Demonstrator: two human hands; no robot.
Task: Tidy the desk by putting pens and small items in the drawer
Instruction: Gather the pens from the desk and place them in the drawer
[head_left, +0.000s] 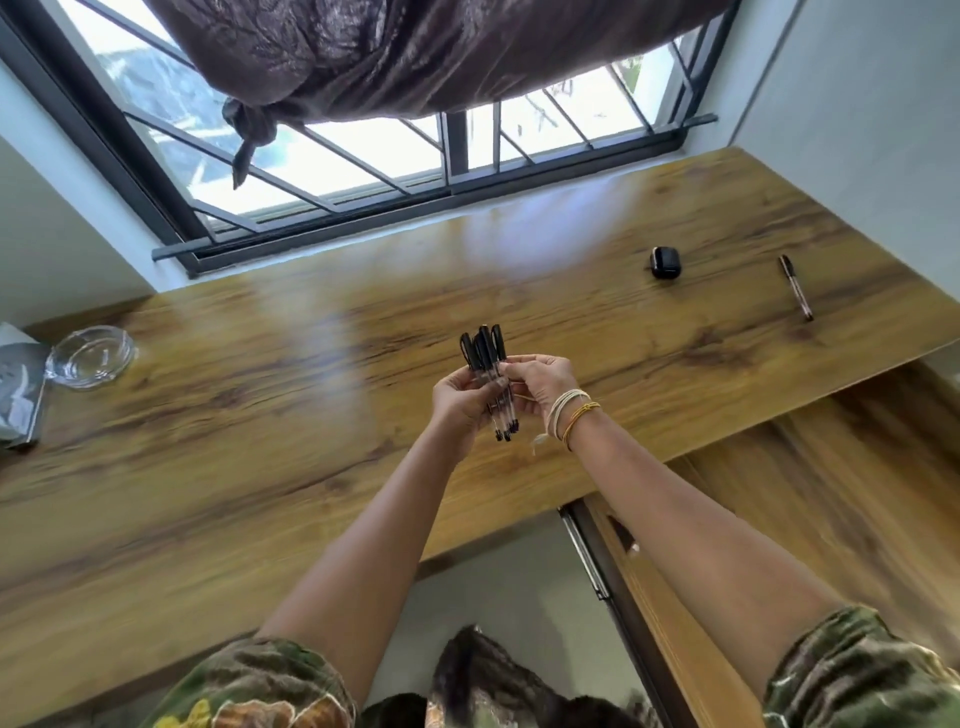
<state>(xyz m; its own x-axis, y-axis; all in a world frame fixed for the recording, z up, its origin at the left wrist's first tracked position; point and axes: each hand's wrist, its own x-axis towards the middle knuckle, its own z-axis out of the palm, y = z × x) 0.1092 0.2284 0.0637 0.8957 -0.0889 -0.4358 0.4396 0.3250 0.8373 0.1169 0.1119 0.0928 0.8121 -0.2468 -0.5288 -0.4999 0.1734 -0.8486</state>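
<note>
Both hands, left (460, 397) and right (540, 384), clasp the pens (488, 374) upright, the open drawer (639, 582) lying below, nearer the right.

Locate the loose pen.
Head view: the loose pen lies on the desk at far right, right of the small black case.

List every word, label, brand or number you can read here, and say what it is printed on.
No text can be read in this view.
Bundle of pens, held by the left hand and right hand: any print is too small to read.
Lone pen on the desk: too blurred to read.
Small black case: no marking can be made out.
Grey packet at the left edge: pattern blurred, no legible words.
</note>
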